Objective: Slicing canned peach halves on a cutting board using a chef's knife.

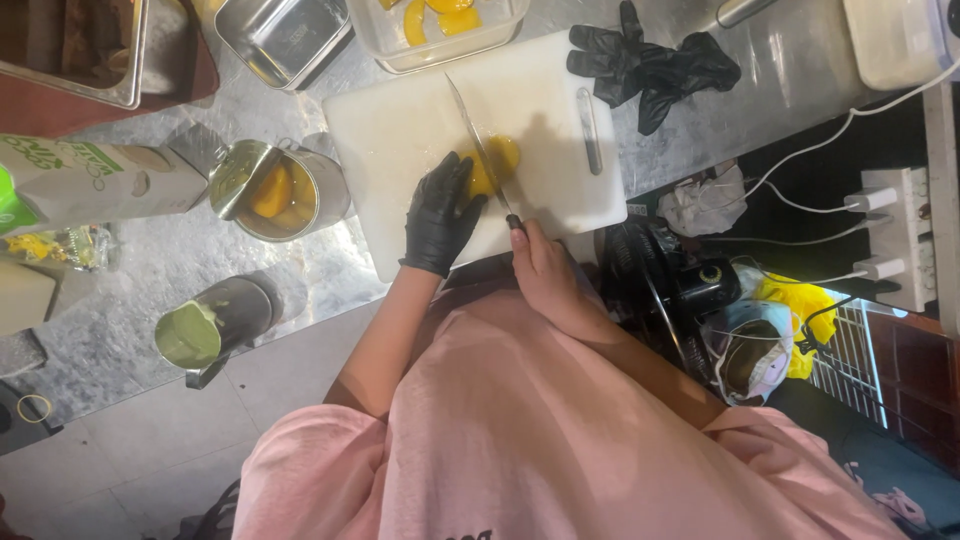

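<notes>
From the head camera, looking straight down, the left hand (440,213), in a black glove, pressed down on a yellow peach half (497,160) that lay near the middle of a white cutting board (400,130). The bare right hand (545,270) was closed around the handle of a long knife (478,145), whose blade ran across the fruit just beside the gloved fingertips.

To slice well here, it seemed wise to keep the gloved fingertips curled back from the edge, hold the slippery fruit flat side down, and draw the blade through in one smooth pull rather than pressing hard.

Counted: one knife, one cutting board, and one peach half under the blade, as far as could be told. One open tin can (280,190) with peach pieces stood on the steel counter (720,110) left of the board, and one clear tub (440,30) with cut yellow slices sat just above it. A second black glove, or perhaps a pair, (650,65) lay crumpled at the board's upper right. One metal cup (215,325) of green paste stood nearer the counter's edge.
</notes>
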